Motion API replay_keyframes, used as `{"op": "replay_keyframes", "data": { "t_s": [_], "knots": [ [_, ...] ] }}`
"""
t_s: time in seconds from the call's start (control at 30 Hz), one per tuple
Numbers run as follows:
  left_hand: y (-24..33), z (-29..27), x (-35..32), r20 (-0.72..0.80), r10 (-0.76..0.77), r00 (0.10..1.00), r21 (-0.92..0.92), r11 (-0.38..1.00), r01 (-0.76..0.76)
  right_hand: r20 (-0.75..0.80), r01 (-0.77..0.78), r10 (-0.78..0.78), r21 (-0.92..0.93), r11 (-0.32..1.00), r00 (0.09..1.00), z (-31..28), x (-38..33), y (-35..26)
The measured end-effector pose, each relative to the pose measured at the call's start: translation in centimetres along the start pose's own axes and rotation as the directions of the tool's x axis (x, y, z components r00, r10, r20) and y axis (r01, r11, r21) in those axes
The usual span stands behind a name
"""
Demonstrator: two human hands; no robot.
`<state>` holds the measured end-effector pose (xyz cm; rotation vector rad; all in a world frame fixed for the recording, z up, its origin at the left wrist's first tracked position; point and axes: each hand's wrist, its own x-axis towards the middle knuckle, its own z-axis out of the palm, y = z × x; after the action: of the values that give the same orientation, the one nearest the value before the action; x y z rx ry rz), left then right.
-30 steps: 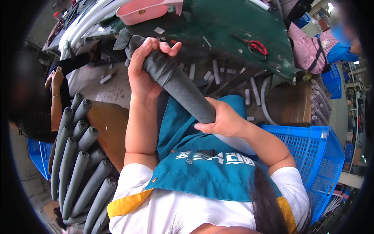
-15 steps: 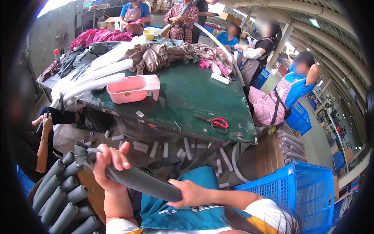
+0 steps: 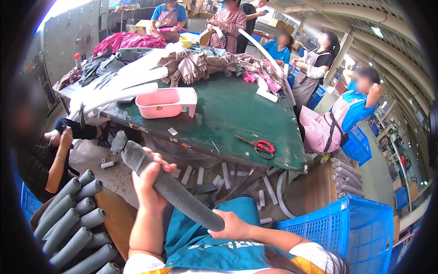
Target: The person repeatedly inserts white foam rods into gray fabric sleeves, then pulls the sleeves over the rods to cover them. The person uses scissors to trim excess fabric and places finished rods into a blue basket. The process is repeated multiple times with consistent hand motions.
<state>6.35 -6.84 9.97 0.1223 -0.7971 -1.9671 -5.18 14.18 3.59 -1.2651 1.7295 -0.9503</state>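
A dark grey fabric-covered tube point(image 3: 180, 194) slants across my lap, its gathered loose cloth end up at the left. My left hand point(image 3: 153, 180) wraps round the upper part, just below the bunched cloth. Around the lower right end my right hand point(image 3: 232, 223) is closed, hiding the tip. On the left, beside my forearm, a stack of similar grey covered tubes point(image 3: 68, 223) lies in an open cardboard box point(image 3: 119, 214).
Ahead stands a green-topped table point(image 3: 219, 114) bearing a pink plastic bin point(image 3: 159, 107), red-handled scissors point(image 3: 262, 146), white foam tubes point(image 3: 123, 96) and heaped cloth point(image 3: 200, 66). A blue crate point(image 3: 319, 223) is at my right. Cut foam pieces point(image 3: 226, 176) litter the floor. Several people work around.
The tube now slopes more steeply, and its cloth end has swung up and to the right. My left hand has moved right with it, its fingers now wrapped more closely round the tube.
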Motion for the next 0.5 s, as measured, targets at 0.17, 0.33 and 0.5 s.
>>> {"op": "replay_keyframes", "data": {
  "t_s": [0.17, 0.33, 0.5],
  "knots": [
    [-3.3, 1.7, -2.8, 0.012, -0.121, 0.993, -0.011, 0.993, 0.121, -0.158, 0.112, -0.092, 0.125, 0.986, 0.983, -0.7, 0.9, -1.3],
    [-6.0, 2.9, -5.1, 0.116, -0.076, 0.99, -0.03, 0.996, 0.08, -0.224, 0.15, -0.122, 0.112, 0.982, 0.967, -1.6, 1.5, -1.4],
    [-7.2, 3.0, -5.1, 0.045, -0.298, 0.954, 0.242, 0.929, 0.279, -0.162, -0.017, 0.062, 0.265, 0.964, 0.985, -0.9, 1.6, 0.5]
  ]
}}
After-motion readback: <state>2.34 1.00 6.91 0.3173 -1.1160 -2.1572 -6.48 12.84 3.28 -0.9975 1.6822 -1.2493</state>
